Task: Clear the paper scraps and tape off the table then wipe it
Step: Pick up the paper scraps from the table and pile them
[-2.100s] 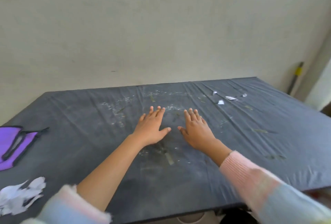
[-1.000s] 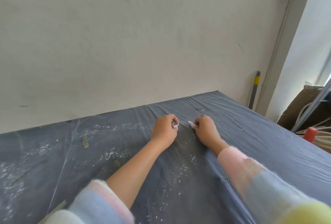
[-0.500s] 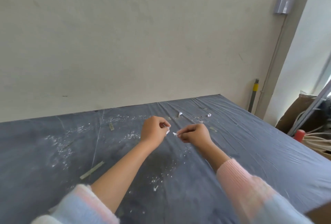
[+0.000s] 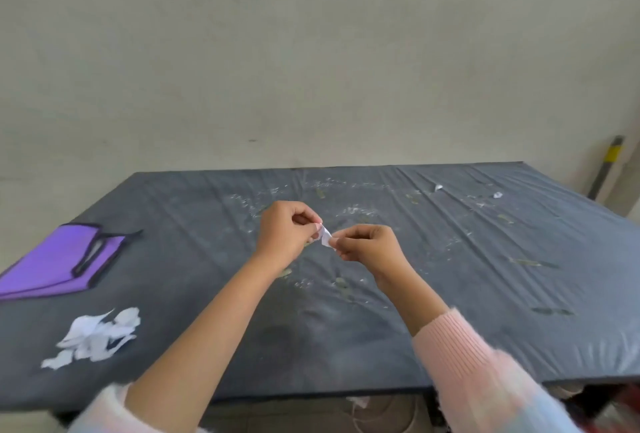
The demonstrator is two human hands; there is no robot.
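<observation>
Above the middle of the dark grey table (image 4: 519, 328) both hands meet around a small white paper scrap (image 4: 325, 236). My left hand (image 4: 285, 237) pinches its upper edge and my right hand (image 4: 369, 245) pinches its lower edge, fingers curled. A heap of white paper scraps (image 4: 93, 337) lies near the front left. Two more white scraps lie at the far right: one scrap (image 4: 438, 187) and another scrap (image 4: 497, 195). Greenish tape strips, such as one tape piece (image 4: 524, 262), stick to the table surface, with white crumbs scattered around the centre.
A purple bag (image 4: 59, 264) with dark handles lies flat at the left edge. A pale wall runs behind the table. A grey pole with a yellow band (image 4: 606, 166) leans at the far right. The table's front edge is near my body.
The view swung back left, bringing the purple bag and scrap heap into sight. My hands came closer together and now both pinch one scrap; earlier each held a tiny piece.
</observation>
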